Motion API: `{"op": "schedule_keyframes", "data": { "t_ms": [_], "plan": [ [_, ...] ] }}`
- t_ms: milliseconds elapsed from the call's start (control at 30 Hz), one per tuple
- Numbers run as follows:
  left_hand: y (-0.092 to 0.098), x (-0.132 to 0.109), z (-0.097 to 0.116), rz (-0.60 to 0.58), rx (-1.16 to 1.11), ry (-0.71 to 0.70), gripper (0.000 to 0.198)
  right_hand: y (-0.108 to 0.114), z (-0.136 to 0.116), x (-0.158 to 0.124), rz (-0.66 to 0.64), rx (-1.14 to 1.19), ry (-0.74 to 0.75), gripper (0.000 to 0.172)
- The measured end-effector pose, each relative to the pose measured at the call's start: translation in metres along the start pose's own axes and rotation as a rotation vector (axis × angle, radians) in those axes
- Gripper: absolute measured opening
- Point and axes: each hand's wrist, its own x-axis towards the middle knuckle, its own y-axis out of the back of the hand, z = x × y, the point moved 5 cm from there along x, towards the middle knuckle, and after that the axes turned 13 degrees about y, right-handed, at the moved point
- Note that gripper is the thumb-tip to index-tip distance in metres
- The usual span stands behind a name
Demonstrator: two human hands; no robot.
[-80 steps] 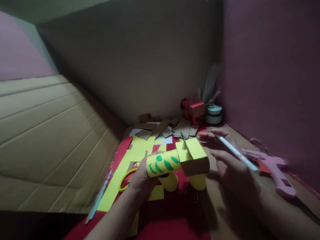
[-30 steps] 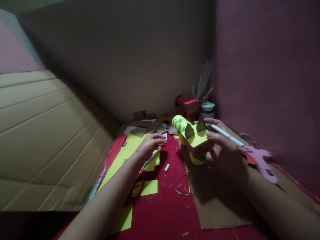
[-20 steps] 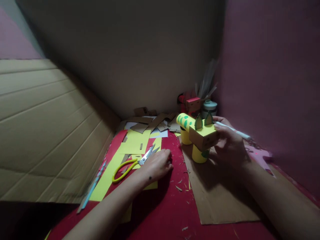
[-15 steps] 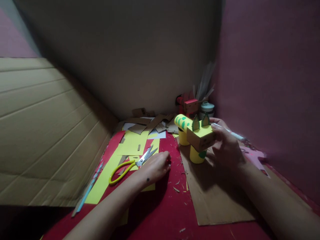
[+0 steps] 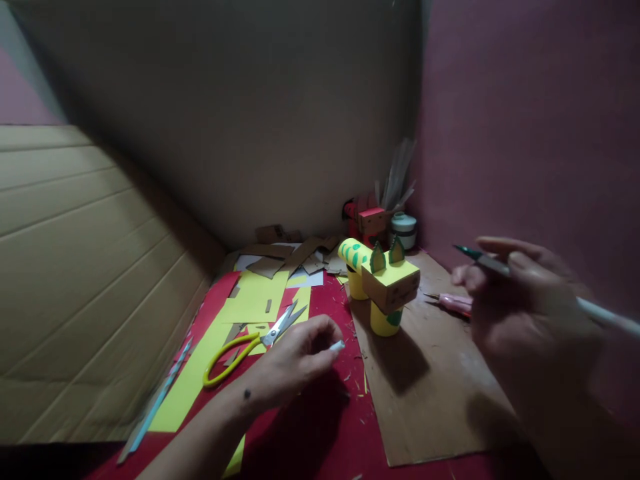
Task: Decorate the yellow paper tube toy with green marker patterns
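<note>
Panel: cardboard panel [image 5: 75, 287], creased, at far left of my feed.
Strip: blue strip [image 5: 157, 400], slanting along the red table's [image 5: 334, 300] left edge.
Paper: yellow paper [image 5: 257, 293], several cut pieces, more below.
Scissors: yellow-handled scissors [image 5: 233, 358], blades parted, lying beyond the left wrist.
Scraps: brown scraps [image 5: 267, 251], heaped at the back.
Left hand: left hand [image 5: 295, 353] — I see thumb and fingers pinching a small white cap [image 5: 338, 346] above the red table.
Model: yellow model [image 5: 393, 280], green-spotted, two pointed ears, upright between the hands on a cardboard sheet [image 5: 445, 400]; I see neither hand touching it.
Behind it: red model [image 5: 371, 220], pale sticks [image 5: 397, 177], lidded jar [image 5: 403, 232].
Tool: pink tool [image 5: 456, 304], thin-tipped, partly hidden by the right hand.
Right hand: right hand [image 5: 535, 313], somewhat blurred — I have it gripping a white pen [image 5: 607, 316], green tip bare and pointing left.
</note>
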Motion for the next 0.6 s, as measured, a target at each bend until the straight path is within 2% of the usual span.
{"op": "schedule_keyframes", "data": {
  "t_ms": [33,100,167,233,300,433,600],
  "plan": [
    [-0.002,-0.005,0.004,-0.023,-0.059,-0.002,0.013,-0.002,-0.006,-0.01,-0.058,0.007,-0.034,0.007],
    [-0.004,-0.012,0.01,-0.054,-0.228,-0.009,0.013,-0.005,-0.011,-0.034,-0.193,0.027,-0.11,0.012],
    [-0.005,-0.017,0.015,-0.075,-0.403,-0.026,0.009,-0.006,-0.002,-0.059,-0.308,0.037,-0.316,0.018],
    [-0.008,-0.019,0.018,-0.097,-0.51,-0.038,0.006,-0.005,0.01,-0.08,-0.362,0.039,-0.503,0.021],
    [-0.012,-0.021,0.019,-0.131,-0.554,-0.033,0.004,-0.004,0.019,-0.091,-0.367,0.044,-0.612,0.021],
    [-0.018,-0.024,0.019,-0.172,-0.567,-0.012,0.005,-0.006,0.022,-0.099,-0.392,0.062,-0.699,0.022],
    [-0.02,-0.026,0.018,-0.178,-0.53,-0.004,0.007,-0.006,0.024,-0.106,-0.413,0.051,-0.729,0.021]
  ]
}}
